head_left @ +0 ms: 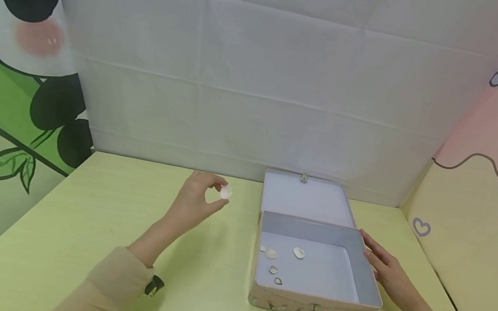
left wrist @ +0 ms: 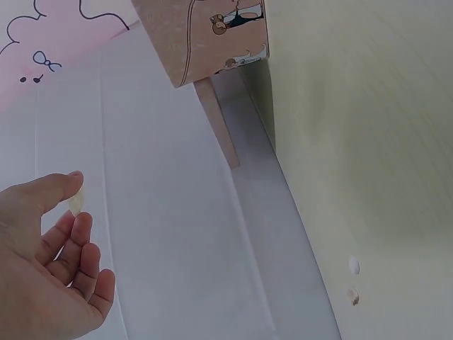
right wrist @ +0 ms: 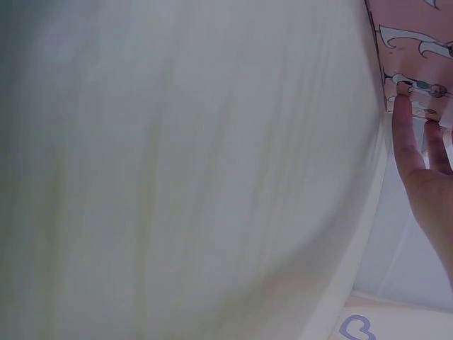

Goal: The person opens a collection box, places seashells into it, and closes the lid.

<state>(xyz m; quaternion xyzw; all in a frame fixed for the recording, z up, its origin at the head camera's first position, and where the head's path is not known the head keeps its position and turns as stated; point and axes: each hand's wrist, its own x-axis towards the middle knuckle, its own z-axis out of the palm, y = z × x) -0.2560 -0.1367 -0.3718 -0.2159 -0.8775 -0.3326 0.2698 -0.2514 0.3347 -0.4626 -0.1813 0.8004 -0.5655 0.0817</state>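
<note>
My left hand (head_left: pixel 193 198) pinches a small white seashell (head_left: pixel 226 192) between thumb and fingertips, held up over the table to the left of the box. In the left wrist view the shell (left wrist: pixel 76 202) shows edge-on between thumb and index finger. An open, hinged tin box (head_left: pixel 314 306) stands on the table, its lid (head_left: pixel 305 200) tipped back toward the rear. Inside lie several shells, among them an oval white one (head_left: pixel 298 253) and a round pale one (head_left: pixel 271 254). My right hand (head_left: pixel 389 273) rests its extended fingers (right wrist: pixel 405 134) against the box's outer right side.
Two small shells, a white one (left wrist: pixel 354 265) and a brownish one (left wrist: pixel 353 296), lie on the table in the left wrist view. A pale cloth backdrop (head_left: pixel 248 95) rises behind the yellow table (head_left: pixel 86 227), and a printed panel (head_left: pixel 476 235) borders it on the right.
</note>
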